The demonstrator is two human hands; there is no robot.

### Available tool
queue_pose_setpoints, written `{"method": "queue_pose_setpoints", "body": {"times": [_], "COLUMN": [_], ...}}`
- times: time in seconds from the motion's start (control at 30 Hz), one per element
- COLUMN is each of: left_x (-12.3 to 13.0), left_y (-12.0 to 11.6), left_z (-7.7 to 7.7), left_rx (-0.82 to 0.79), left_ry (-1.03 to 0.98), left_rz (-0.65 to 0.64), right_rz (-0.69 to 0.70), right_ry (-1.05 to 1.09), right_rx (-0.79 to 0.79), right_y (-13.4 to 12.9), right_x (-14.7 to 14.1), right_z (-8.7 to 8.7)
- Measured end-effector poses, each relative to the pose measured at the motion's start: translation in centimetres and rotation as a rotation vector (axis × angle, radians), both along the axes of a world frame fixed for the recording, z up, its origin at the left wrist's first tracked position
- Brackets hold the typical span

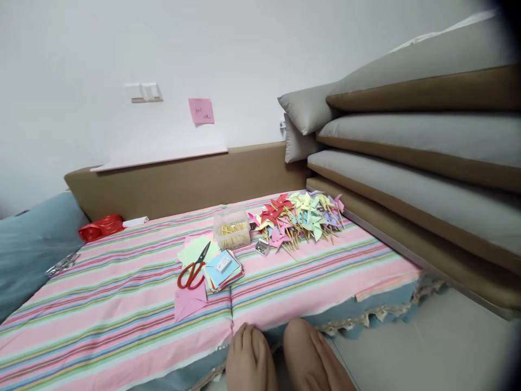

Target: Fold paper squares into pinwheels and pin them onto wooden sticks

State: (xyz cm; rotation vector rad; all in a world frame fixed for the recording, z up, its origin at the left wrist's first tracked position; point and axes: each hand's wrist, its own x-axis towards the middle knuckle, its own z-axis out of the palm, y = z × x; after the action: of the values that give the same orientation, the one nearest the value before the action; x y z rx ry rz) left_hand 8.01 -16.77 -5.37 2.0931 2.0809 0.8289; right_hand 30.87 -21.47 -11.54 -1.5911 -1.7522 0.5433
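My left hand (247, 358) lies over my left knee at the bottom edge, its fingers stretched forward and holding nothing. My right hand (331, 361) rests along the side of my right knee (300, 345), fingers extended, partly cut off by the frame. Ahead on the striped cloth (134, 288) lie red-handled scissors (194, 270), resting across green paper (191, 252). A stack of coloured square papers (220, 278) has a small white block (223, 265) on top. Pink paper (191, 301) lies nearer me. A clear box (230, 239) holds wooden sticks.
Many coloured paper pinwheels (301, 214) on sticks are heaped beside the box, with a small metal-and-clear item (262, 247) nearby. A red plastic bag (101, 227) lies far left. Grey-brown cushions (423, 136) are stacked right. A pink note (201, 111) sticks to the wall.
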Motion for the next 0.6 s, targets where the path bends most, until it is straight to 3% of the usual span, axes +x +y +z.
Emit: {"method": "queue_pose_setpoints", "body": {"times": [0.17,0.43,0.6], "left_x": [0.2,-0.6,-0.7], "left_y": [-0.9,-1.3,-1.3], "left_z": [1.3,2.0,2.0], "left_rx": [-0.065,-0.108,-0.101], "left_ry": [-0.056,-0.134,-0.165], "left_rz": [0.014,0.033,0.027], "right_rz": [0.026,-0.065,-0.088], "right_ry": [0.138,0.264,0.277], "right_rx": [-0.125,-0.225,-0.182], "right_y": [0.2,-1.0,-1.3], "right_x": [0.4,0.3,-0.1], "right_z": [3.6,5.0,5.7]}}
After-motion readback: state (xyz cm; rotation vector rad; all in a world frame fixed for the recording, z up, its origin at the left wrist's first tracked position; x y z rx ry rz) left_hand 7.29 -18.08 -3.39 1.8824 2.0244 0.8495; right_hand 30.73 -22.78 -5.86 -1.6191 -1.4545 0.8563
